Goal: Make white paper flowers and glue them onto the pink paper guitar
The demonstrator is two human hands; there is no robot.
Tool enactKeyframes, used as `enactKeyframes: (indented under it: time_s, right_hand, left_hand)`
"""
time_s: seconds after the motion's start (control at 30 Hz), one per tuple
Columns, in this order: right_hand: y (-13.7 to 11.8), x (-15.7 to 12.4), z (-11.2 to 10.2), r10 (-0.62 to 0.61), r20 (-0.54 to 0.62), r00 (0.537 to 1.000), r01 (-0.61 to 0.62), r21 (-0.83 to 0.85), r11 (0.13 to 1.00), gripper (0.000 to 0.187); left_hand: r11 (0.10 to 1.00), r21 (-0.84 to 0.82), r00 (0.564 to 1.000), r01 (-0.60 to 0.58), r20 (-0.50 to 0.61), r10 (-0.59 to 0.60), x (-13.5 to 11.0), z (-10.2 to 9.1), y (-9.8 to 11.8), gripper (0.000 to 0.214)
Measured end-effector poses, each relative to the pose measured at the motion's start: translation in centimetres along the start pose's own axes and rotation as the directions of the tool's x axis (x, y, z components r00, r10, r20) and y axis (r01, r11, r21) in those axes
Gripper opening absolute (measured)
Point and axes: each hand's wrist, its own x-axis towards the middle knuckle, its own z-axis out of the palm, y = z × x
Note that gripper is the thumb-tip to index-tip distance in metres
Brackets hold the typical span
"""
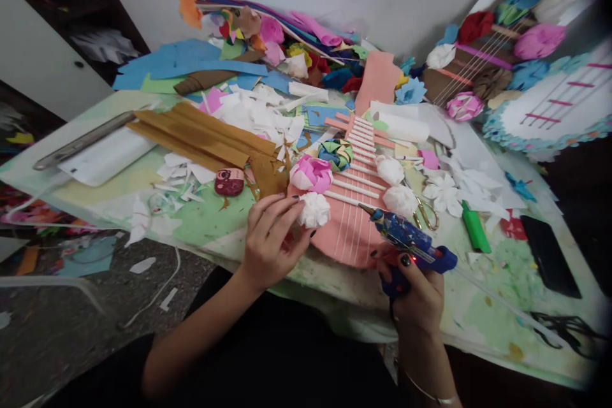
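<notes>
My left hand (273,245) has its fingertips and thumb closed on a white paper flower (314,210) at the left edge of a pink guitar-shaped piece (335,245). Just behind that flower sit a pink-and-white paper flower (312,173) and a green, yellow and blue one (335,154). White strips and thin strings run over the guitar shape, and white paper flowers (400,201) line its right side. In my right hand (418,296) is a blue hot glue gun (406,236), its nozzle pointing left above the guitar shape and a small red light showing.
Golden-brown crepe paper (191,137) and white scraps (258,115) cover the table's left and back. Gold-handled scissors (425,213), a green roll (475,227), a phone (549,255) and black-framed glasses (568,331) lie right. A dark red case (229,182) sits left. Decorated guitar shapes (549,102) stand behind.
</notes>
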Motion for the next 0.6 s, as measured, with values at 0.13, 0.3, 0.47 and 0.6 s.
enactKeyframes:
  time_s: [0.13, 0.3, 0.47, 0.6]
  right_hand:
    - [0.13, -0.03, -0.14, 0.009, 0.014, 1.0, -0.009, 0.007, 1.0, 0.01]
    - [0.26, -0.15, -0.14, 0.013, 0.003, 1.0, -0.013, 0.012, 1.0, 0.012]
    - [0.28, -0.18, -0.05, 0.014, 0.013, 1.0, -0.014, 0.029, 0.999, 0.012]
    - [0.46, -0.26, -0.3, 0.018, 0.004, 1.0, -0.018, 0.055, 0.998, 0.009]
  left_hand:
    - [0.999, -0.039, 0.999, -0.009, -0.035, 0.008, 0.02, -0.37, -0.18, 0.048]
    - [0.997, -0.037, 0.996, -0.068, -0.06, 0.066, 0.05, -0.26, 0.06, 0.05]
    - [0.994, 0.007, 0.994, -0.106, -0.019, 0.107, 0.09, 0.17, 0.24, 0.051]
    - [0.996, 0.029, 0.996, -0.085, 0.004, 0.085, 0.16, 0.16, 0.16, 0.049]
